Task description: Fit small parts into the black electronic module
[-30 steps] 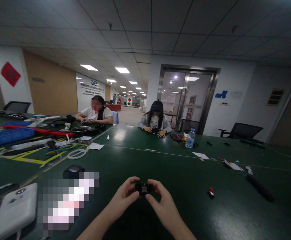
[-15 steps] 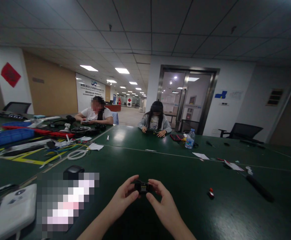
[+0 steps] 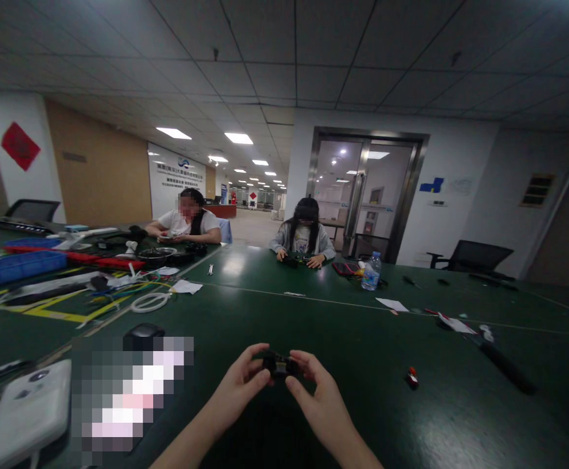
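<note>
Both my hands hold a small black part (image 3: pixel 278 364) just above the green table (image 3: pixel 362 352), low in the middle of the view. My left hand (image 3: pixel 240 388) pinches its left end with thumb and fingers closed. My right hand (image 3: pixel 316 394) grips the right end the same way. The part is mostly hidden by my fingertips. A small red piece (image 3: pixel 412 377) lies on the table to the right of my hands.
A white device (image 3: pixel 23 413) and a black object (image 3: pixel 143 335) lie at the near left. Cables, a white ring (image 3: pixel 150 301) and a blue tray (image 3: pixel 15 266) crowd the left table. Two people sit across, one on the left (image 3: pixel 186 221) and one in the middle (image 3: pixel 304 238). A water bottle (image 3: pixel 371 270) and a black tool (image 3: pixel 506 367) lie right.
My hands and the black part stay almost in place. The person seated in the middle across the table has shifted their hands slightly.
</note>
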`<state>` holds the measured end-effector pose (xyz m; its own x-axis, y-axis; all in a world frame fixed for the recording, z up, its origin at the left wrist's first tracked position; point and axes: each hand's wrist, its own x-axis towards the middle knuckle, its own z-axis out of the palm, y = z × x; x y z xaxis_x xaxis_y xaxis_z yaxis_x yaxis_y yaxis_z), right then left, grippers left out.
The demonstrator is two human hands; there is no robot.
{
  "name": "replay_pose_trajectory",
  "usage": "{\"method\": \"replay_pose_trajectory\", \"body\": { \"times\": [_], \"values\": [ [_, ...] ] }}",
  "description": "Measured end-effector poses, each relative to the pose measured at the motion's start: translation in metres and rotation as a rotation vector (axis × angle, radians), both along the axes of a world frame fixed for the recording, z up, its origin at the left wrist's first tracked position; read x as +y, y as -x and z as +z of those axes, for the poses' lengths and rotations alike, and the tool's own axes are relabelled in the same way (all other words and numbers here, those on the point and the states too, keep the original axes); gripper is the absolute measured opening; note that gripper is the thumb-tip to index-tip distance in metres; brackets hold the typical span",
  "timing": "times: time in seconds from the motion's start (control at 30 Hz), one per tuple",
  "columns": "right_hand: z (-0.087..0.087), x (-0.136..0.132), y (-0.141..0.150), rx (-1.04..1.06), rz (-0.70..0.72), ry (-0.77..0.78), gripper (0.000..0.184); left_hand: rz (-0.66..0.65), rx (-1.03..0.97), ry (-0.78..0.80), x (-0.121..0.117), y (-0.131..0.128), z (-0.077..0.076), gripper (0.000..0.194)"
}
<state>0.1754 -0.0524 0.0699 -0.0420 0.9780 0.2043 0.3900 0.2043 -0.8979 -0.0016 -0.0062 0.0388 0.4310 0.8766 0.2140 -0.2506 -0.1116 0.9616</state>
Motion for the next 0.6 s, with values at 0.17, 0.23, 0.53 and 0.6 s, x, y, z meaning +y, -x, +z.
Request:
{"method": "replay_pose_trajectory", "body": {
  "times": [0.17,0.23,0.53,0.6],
  "values": [
    [0.0028,-0.0034,0.0002,-0.006,0.008,0.006,0.037,-0.017,-0.006,-0.006,-0.0001,0.0009,-0.0006,0.049],
    [0.0025,-0.0032,-0.0001,-0.011,0.009,0.011,0.037,-0.018,-0.005,0.001,-0.0003,0.0012,-0.0006,0.048],
    [0.0032,-0.0038,0.0006,-0.027,-0.004,0.009,0.036,-0.010,-0.010,0.009,0.0005,0.0012,-0.0013,0.055],
    [0.0034,-0.0041,0.0006,-0.028,-0.004,0.022,0.037,-0.020,-0.014,0.003,0.0022,0.0004,-0.0036,0.058]
  ]
}}
